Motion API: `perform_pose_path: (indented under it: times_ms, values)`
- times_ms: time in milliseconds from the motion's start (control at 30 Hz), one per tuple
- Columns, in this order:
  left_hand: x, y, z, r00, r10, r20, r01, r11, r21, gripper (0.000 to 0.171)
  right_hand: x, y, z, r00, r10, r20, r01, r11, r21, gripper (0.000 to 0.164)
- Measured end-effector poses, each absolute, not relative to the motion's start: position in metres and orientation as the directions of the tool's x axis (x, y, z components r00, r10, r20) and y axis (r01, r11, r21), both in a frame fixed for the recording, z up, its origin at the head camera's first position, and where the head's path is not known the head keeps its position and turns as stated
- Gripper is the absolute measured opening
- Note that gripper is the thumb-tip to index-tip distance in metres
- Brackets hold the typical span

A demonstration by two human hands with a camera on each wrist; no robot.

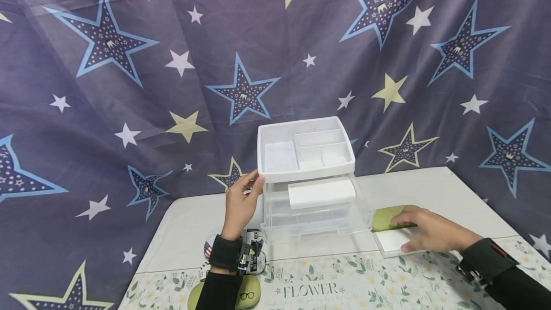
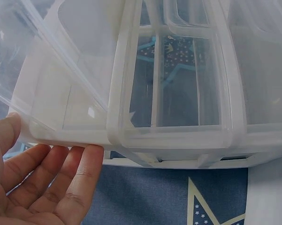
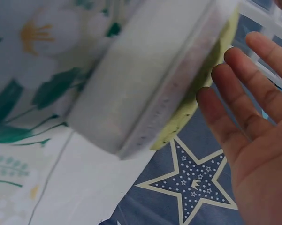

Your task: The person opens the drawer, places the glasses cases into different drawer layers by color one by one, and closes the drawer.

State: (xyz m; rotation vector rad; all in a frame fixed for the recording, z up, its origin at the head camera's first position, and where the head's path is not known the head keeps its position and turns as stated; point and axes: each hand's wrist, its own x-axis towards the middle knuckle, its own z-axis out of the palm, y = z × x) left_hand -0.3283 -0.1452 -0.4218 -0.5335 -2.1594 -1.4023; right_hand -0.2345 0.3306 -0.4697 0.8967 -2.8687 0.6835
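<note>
A clear plastic drawer organizer (image 1: pixel 314 224) with a white compartment tray on top (image 1: pixel 306 175) stands at the back of the table. My left hand (image 1: pixel 242 202) grips the organizer's upper left edge, thumb on one side and fingertips beneath in the left wrist view. A white box (image 1: pixel 320 193) shows in its upper part. My right hand (image 1: pixel 424 228) is spread over a flat white box (image 1: pixel 389 243) and a green glasses case (image 1: pixel 383 218) to the right. In the right wrist view its fingers (image 3: pixel 239 96) look nearly straight, beside the case.
Another green glasses case (image 1: pixel 249 291) lies at the front left, partly behind the left sleeve. Printed packages (image 1: pixel 255 250) sit beside the left wrist. A floral cloth (image 1: pixel 307 271) covers the front of the table, and a starry curtain (image 1: pixel 292 71) hangs behind.
</note>
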Motion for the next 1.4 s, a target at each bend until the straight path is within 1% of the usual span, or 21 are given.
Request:
perform_pose_path:
  times_ms: [233, 467, 600, 833, 1033, 1167, 1400]
  values:
    - [-0.328, -0.145, -0.423, -0.794, 0.046, 0.606, 0.572, 0.394, 0.720, 0.041, -0.230, 0.332, -0.478, -0.855, -0.505, 0.117, -0.512, 0.785, -0.348, 0.063]
    - [-0.328, -0.145, -0.422, -0.793, 0.041, 0.608, 0.573, 0.392, 0.720, 0.043, -0.227, 0.335, -0.483, -0.842, -0.521, 0.137, -0.538, 0.801, -0.263, 0.061]
    - [-0.328, -0.145, -0.421, -0.794, 0.039, 0.607, 0.571, 0.391, 0.722, 0.043, -0.227, 0.334, -0.484, -0.842, -0.524, 0.131, -0.539, 0.803, -0.255, 0.062]
    - [-0.328, -0.144, -0.422, -0.790, 0.038, 0.612, 0.576, 0.387, 0.720, 0.042, -0.223, 0.333, -0.481, -0.856, -0.512, 0.072, -0.508, 0.808, -0.298, 0.066]
    - [-0.328, -0.144, -0.421, -0.777, 0.033, 0.629, 0.591, 0.382, 0.711, 0.041, -0.222, 0.332, -0.479, -0.850, -0.525, 0.032, -0.516, 0.819, -0.251, 0.068]
    - [-0.328, -0.144, -0.422, -0.784, 0.031, 0.620, 0.581, 0.388, 0.715, 0.042, -0.222, 0.331, -0.478, -0.837, -0.547, 0.018, -0.537, 0.815, -0.216, 0.066]
    - [-0.328, -0.144, -0.422, -0.787, 0.034, 0.616, 0.578, 0.388, 0.718, 0.043, -0.224, 0.330, -0.476, -0.835, -0.550, -0.004, -0.541, 0.824, -0.169, 0.068]
